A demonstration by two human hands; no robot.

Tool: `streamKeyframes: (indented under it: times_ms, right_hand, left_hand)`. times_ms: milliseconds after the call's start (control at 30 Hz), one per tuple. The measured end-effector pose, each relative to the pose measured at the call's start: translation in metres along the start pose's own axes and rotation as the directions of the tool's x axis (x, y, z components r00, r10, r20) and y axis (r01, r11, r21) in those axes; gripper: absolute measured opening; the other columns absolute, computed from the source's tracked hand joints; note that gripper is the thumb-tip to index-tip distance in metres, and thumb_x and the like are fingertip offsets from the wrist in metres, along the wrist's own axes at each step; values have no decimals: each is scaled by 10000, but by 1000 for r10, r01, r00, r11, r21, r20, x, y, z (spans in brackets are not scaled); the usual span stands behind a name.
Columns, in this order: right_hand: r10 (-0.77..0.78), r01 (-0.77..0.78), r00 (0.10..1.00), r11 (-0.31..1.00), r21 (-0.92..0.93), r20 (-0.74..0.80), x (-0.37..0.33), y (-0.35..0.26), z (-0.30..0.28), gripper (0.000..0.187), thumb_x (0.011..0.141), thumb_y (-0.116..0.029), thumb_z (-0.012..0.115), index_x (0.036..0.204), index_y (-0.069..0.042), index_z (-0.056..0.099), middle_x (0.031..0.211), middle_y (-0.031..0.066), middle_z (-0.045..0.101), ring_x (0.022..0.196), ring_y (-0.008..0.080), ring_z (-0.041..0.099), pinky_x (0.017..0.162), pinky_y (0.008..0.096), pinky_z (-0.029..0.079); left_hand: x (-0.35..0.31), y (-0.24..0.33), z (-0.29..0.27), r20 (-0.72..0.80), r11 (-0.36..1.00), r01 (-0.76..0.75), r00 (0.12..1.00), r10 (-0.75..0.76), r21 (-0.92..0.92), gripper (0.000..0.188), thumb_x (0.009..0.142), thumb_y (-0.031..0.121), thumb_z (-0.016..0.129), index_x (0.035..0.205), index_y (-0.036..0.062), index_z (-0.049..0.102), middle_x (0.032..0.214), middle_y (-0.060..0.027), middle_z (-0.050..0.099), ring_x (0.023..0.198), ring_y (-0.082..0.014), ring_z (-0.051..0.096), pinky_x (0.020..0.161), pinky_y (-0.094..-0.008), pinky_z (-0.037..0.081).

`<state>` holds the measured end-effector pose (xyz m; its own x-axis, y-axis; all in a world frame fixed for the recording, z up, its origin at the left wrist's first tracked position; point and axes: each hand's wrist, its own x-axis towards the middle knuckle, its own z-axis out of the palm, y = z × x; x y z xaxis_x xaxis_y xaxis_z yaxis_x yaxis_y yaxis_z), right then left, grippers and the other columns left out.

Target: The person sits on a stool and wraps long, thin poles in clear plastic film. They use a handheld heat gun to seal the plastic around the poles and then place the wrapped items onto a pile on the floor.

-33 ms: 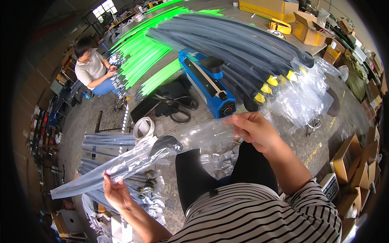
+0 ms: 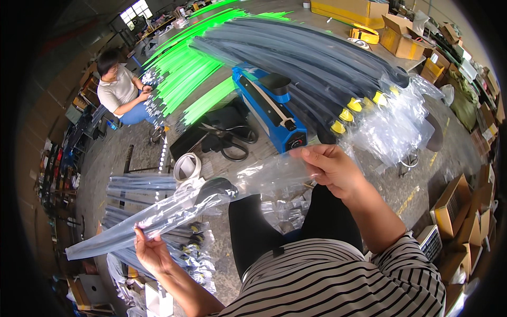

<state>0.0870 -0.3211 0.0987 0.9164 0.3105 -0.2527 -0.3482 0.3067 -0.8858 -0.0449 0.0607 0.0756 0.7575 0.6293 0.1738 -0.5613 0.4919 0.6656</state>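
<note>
A long clear plastic bag [image 2: 163, 214] stretches slantwise between my hands, with a dark rounded end of something long [image 2: 216, 189] inside it. My left hand [image 2: 152, 253] grips the filled part from below, thumb in front. At the other side my right hand [image 2: 330, 166] pinches the flat, unfilled end of the bag. That end lies just in front of a blue impulse sealer [image 2: 293, 138] on the table. Black-handled scissors [image 2: 232, 143] and a white tape roll [image 2: 187, 167] are left of the sealer.
Bundles of bright green strips [image 2: 185, 74] and grey bagged lengths [image 2: 296, 47] cover the far table. Clear bag ends [image 2: 391, 132] spill over at right. More bagged lengths [image 2: 137, 185] lie low at left. A person [image 2: 120, 87] sits beyond. Cardboard boxes [image 2: 404, 39] stand far right.
My right fingers have shifted very slightly on the bag's end. Otherwise both hands and the bag look the same.
</note>
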Motion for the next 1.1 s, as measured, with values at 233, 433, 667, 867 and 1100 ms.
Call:
streamKeyframes:
  times_ms: [233,433,667,867,1100]
  right_hand:
    - [-473,533,795,844,64,-381,11,-5,-29,178,835,-175,549,892,-8,566,617,-18,491,508,46,397,475,177,311]
    - [-540,495,830,829,-259,-143,23,0,8,403,834,-247,548,1100,44,466,942,113,581,909,164,531,784,257,400]
    - [-658,466,745,636,-615,-115,37,-4,20,328,768,-207,635,553,-7,488,441,45,455,386,112,425,390,254,339]
    - [-851,438,516,169,-883,93,63,-19,0,313,762,-201,632,583,8,484,478,151,464,421,303,465,406,321,365]
    - [-829,260,536,-16,-966,158,110,-53,-27,363,772,-306,594,615,12,515,585,212,528,574,391,527,502,408,430]
  left_hand:
    - [2,13,-10,9,999,40,999,-40,20,220,828,45,488,1019,-51,541,967,-145,598,841,-191,603,646,-330,548]
    - [3,-2,-1,-40,1000,29,999,-29,-1,231,821,27,479,1026,-67,528,1004,-146,581,888,-206,586,739,-352,526]
    - [6,-11,-2,11,997,82,997,-81,-14,231,800,20,507,1011,-73,527,1021,-154,571,927,-211,572,790,-359,509]
    - [10,-34,29,-127,995,63,990,-53,78,167,812,66,542,942,-32,579,925,-124,606,846,-201,600,717,-353,529]
    - [41,-92,61,-171,986,158,974,-148,46,158,803,100,567,925,0,569,926,-94,611,862,-179,595,756,-308,502]
